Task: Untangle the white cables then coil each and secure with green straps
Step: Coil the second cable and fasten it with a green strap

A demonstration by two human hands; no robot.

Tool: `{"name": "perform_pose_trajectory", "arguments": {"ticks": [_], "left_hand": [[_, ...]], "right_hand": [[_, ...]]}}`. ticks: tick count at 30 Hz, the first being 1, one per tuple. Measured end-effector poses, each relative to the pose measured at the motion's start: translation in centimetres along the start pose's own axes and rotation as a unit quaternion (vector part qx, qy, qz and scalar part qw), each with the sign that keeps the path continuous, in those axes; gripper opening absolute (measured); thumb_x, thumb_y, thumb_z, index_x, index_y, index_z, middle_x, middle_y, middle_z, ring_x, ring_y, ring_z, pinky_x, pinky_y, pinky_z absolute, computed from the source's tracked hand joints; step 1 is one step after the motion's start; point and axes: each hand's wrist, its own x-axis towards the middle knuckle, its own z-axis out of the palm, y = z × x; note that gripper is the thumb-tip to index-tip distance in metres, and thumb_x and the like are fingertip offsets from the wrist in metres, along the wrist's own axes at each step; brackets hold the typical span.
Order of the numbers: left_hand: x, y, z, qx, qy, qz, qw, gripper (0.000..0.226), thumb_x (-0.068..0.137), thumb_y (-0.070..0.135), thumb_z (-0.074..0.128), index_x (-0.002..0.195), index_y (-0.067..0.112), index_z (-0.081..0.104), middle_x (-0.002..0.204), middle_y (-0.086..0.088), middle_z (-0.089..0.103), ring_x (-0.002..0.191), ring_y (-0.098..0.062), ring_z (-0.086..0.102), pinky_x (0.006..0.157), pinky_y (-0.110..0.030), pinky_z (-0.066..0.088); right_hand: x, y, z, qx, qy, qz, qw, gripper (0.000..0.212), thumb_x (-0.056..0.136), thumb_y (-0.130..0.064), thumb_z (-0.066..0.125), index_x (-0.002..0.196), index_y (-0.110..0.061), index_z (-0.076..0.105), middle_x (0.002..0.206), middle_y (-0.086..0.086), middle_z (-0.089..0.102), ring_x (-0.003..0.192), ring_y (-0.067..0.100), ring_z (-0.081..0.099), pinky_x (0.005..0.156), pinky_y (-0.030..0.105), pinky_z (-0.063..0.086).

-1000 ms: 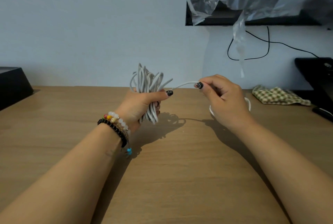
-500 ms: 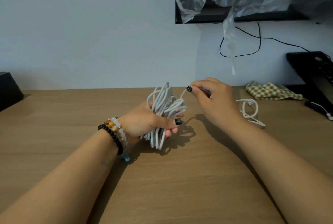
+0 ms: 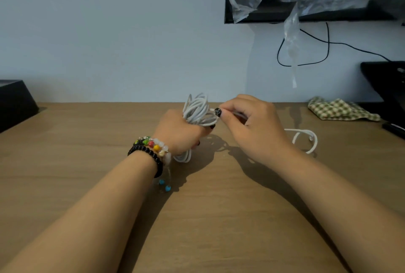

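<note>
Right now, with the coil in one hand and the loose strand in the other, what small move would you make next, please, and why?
Probably lay one more turn around the bundle: the left hand grips the white cable coil, the right hand pinches its strand beside it, and a loose tail lies on the table.

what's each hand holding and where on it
Left hand grips the white cable bundle around its middle; right hand pinches a loose strand beside the bundle's top.

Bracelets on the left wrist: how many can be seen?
2. A black bead bracelet sits nearer the forearm; a multicoloured bead bracelet sits beside it, nearer the left hand. The underside of the wrist is hidden, so more may exist.
</note>
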Motion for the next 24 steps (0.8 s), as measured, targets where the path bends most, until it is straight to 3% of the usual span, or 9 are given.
{"name": "perform_pose_trajectory", "arguments": {"ticks": [4, 10, 13, 16, 19, 21, 24], "left_hand": [[0.5, -0.2, -0.2, -0.168, 0.069, -0.074, 0.981, 0.014, 0.084, 0.021, 0.073, 0.09, 0.009, 0.069, 0.054, -0.003, 0.058, 0.045, -0.014, 0.05, 0.05, -0.026, 0.043], [1.2, -0.7, -0.9, -0.361, 0.081, -0.154, 0.916, 0.014, 0.087, 0.02, 0.07, 0.092, 0.011, 0.06, 0.051, 0.002, 0.05, 0.041, -0.009, 0.044, 0.041, -0.02, 0.038], [1.3, -0.9, -0.9, -0.355, 0.055, -0.141, 0.922, 0.018, 0.088, 0.023, 0.07, 0.092, 0.01, 0.059, 0.049, 0.002, 0.048, 0.041, -0.01, 0.041, 0.045, -0.023, 0.035], [1.0, -0.6, -0.4, -0.342, 0.029, -0.117, 0.932, 0.019, 0.086, 0.021, 0.071, 0.094, 0.007, 0.061, 0.05, -0.001, 0.049, 0.044, -0.014, 0.043, 0.05, -0.027, 0.036], [0.6, -0.4, 0.4, -0.353, -0.001, -0.082, 0.932, 0.015, 0.084, 0.015, 0.071, 0.094, 0.008, 0.061, 0.054, -0.002, 0.052, 0.044, -0.013, 0.047, 0.051, -0.027, 0.039], [0.4, -0.3, 0.9, -0.363, -0.018, -0.062, 0.929, 0.014, 0.085, 0.014, 0.071, 0.094, 0.009, 0.062, 0.057, -0.001, 0.053, 0.045, -0.011, 0.049, 0.048, -0.025, 0.04], [0.2, -0.2, 1.1, -0.37, -0.038, -0.056, 0.927, 0.016, 0.086, 0.014, 0.062, 0.098, 0.005, 0.058, 0.055, -0.002, 0.053, 0.046, -0.013, 0.048, 0.051, -0.028, 0.036]], "right_hand": [[-0.4, -0.2, 0.2, 0.041, -0.045, 0.008, 0.998, 0.019, 0.095, -0.011, 0.055, 0.102, -0.011, 0.073, 0.078, -0.004, 0.062, 0.072, 0.001, 0.052, 0.063, 0.007, 0.035], [-0.1, 0.3, -0.4, 0.038, -0.008, 0.059, 0.998, 0.016, 0.093, -0.013, 0.06, 0.081, -0.011, 0.071, 0.059, -0.018, 0.05, 0.061, -0.002, 0.049, 0.057, 0.009, 0.032], [-0.1, 0.6, -0.6, 0.058, -0.014, 0.11, 0.992, 0.019, 0.093, -0.016, 0.06, 0.078, -0.012, 0.071, 0.054, -0.011, 0.05, 0.053, 0.002, 0.045, 0.051, 0.011, 0.032], [-0.2, 0.4, -0.8, 0.087, -0.01, 0.137, 0.987, 0.021, 0.092, -0.016, 0.061, 0.076, -0.01, 0.073, 0.054, 0.008, 0.056, 0.048, 0.004, 0.041, 0.048, 0.012, 0.032], [-0.3, 0.0, -0.6, 0.098, -0.028, 0.124, 0.987, 0.026, 0.091, -0.014, 0.061, 0.073, 0.001, 0.071, 0.059, 0.02, 0.059, 0.046, 0.009, 0.038, 0.048, 0.013, 0.031], [-0.4, -0.3, -0.3, 0.096, -0.047, 0.104, 0.989, 0.028, 0.091, -0.013, 0.059, 0.072, 0.006, 0.068, 0.058, 0.022, 0.057, 0.049, 0.024, 0.043, 0.05, 0.018, 0.034], [-0.5, -0.4, 0.0, 0.089, -0.058, 0.09, 0.99, 0.027, 0.089, -0.013, 0.058, 0.072, 0.007, 0.067, 0.059, 0.023, 0.057, 0.054, 0.03, 0.046, 0.051, 0.025, 0.035]]}}
